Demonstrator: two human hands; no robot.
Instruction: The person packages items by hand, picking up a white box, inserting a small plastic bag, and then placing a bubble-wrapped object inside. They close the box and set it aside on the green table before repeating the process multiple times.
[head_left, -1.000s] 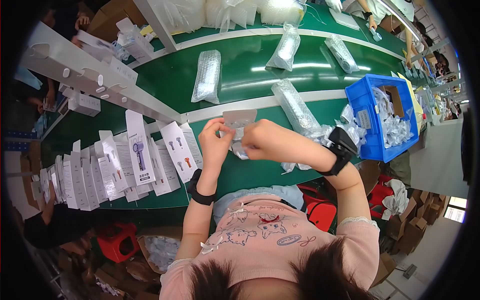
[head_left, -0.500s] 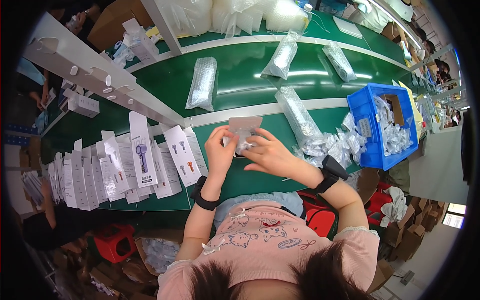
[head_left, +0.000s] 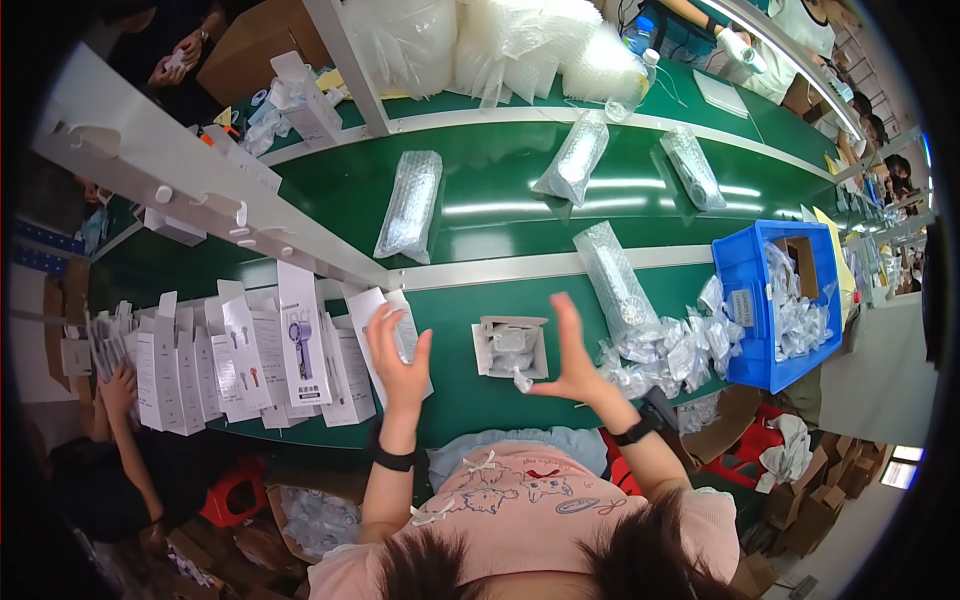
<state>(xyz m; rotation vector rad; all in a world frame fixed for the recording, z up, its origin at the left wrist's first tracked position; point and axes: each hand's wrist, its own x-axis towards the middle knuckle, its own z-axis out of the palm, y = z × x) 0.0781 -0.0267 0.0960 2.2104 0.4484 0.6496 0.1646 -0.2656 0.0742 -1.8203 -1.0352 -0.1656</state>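
A small open white box (head_left: 540, 352) stands on the green table between my hands, its top facing up. Inside lies a clear plastic bag (head_left: 512, 345) with something I cannot make out, one corner sticking out over the near edge. My left hand (head_left: 402, 368) is raised to the left of the box, empty, fingers stretched. On the right, my right hand (head_left: 578, 362) is also empty and spread, its thumb close to the box's near right corner; I cannot tell whether it touches. A bubble-wrapped item (head_left: 612, 275) lies beyond the right hand.
Several upright printed white boxes (head_left: 240, 350) line the left. To the right are a pile of small clear bags (head_left: 665, 350) and a blue bin (head_left: 735, 345) holding more. Bubble-wrapped packs (head_left: 410, 205) lie beyond the metal rail (head_left: 500, 268). Another person's hand (head_left: 118, 390) is at far left.
Both my hands have come off the small box and moved apart to either side, fingers opening. The box's top and the bag inside now show. The whole view has shifted slightly.
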